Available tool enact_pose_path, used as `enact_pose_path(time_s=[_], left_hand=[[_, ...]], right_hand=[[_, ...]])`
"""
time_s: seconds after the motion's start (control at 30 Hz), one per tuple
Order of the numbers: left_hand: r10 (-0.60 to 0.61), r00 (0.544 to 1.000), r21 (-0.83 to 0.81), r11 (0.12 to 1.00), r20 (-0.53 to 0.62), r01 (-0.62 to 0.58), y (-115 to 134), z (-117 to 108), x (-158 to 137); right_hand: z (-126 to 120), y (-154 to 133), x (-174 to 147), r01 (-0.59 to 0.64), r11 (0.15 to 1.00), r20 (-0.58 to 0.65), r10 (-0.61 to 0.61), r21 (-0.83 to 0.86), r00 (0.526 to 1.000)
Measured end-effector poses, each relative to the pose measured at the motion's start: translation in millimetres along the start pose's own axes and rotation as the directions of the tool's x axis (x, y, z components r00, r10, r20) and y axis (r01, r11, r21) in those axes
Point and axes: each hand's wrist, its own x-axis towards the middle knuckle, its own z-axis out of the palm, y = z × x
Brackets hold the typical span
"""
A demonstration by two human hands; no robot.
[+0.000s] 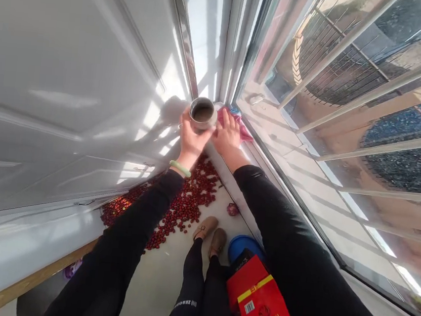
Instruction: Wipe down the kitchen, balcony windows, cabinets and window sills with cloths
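My left hand, with a pale green bangle at its wrist, is closed around a small round pot. The pot is upright, and its wide mouth shows a brownish inside. Close beside it, my right hand has its fingers stretched out over a pink cloth or bag on the window ledge. Its thumb side is close to the pot; whether they touch I cannot tell. Part of the pink thing is hidden under the hand.
Many dark red dates or similar fruits cover the floor below. A purplish onion-like bulb lies by the ledge. A blue basin and red box or bag stand near my legs. The barred window is at right, a white panel at left.
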Motion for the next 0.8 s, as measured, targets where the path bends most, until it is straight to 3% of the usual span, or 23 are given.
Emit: enact_pose_path(time_s=[0.07, 0.13, 0.27, 0.33, 0.37, 0.43, 0.57, 0.63, 0.7, 0.73, 0.8], left_hand=[[0.006, 1.000, -0.007, 1.000, 0.026, -0.006, -6, 14, 18], [-0.016, 0.999, -0.032, 0.999, 0.048, 0.018, -8, 26, 27], [-0.105, 0.993, -0.081, 0.991, 0.063, 0.110, -3, 42, 28], [-0.142, 0.988, -0.089, 0.985, 0.067, 0.148, 0, 46, 28], [-0.157, 0.985, -0.087, 0.983, 0.075, 0.163, 0, 47, 29], [-0.183, 0.979, -0.070, 0.979, 0.086, 0.190, -2, 49, 33], [-0.194, 0.979, 0.036, 0.981, 0.056, 0.193, -10, 56, 46], [-0.176, 0.983, 0.083, 0.982, 0.051, 0.171, -13, 61, 53], [-0.174, 0.983, 0.111, 0.980, 0.063, 0.167, -13, 64, 57], [-0.184, 0.980, 0.121, 0.977, 0.073, 0.175, -12, 66, 59], [-0.201, 0.976, 0.129, 0.973, 0.079, 0.190, -12, 67, 61]], right_hand=[[-13, 11, -35, 0.001, 1.000, 0.003, -0.001, 0.005, 1.000], [-34, 27, -104, -0.023, 0.999, -0.004, 0.023, -0.026, 1.000], [-69, 56, -247, -0.194, 0.971, -0.048, 0.189, -0.140, 0.981], [-73, 63, -272, -0.208, 0.964, -0.067, 0.200, -0.165, 0.978], [-70, 63, -267, -0.190, 0.968, -0.066, 0.181, -0.164, 0.981], [-59, 56, -226, -0.115, 0.985, -0.046, 0.110, -0.132, 0.993], [-24, 28, -91, -0.037, 0.999, 0.000, 0.037, -0.001, 0.999], [-13, 19, -45, -0.039, 0.998, 0.024, 0.038, 0.046, 0.999], [-14, 19, -40, -0.027, 0.998, 0.041, 0.025, 0.058, 0.999], [-19, 24, -54, -0.022, 0.998, 0.042, 0.020, 0.050, 0.999], [-35, 41, -114, -0.031, 0.999, 0.033, 0.030, 0.010, 0.999]])
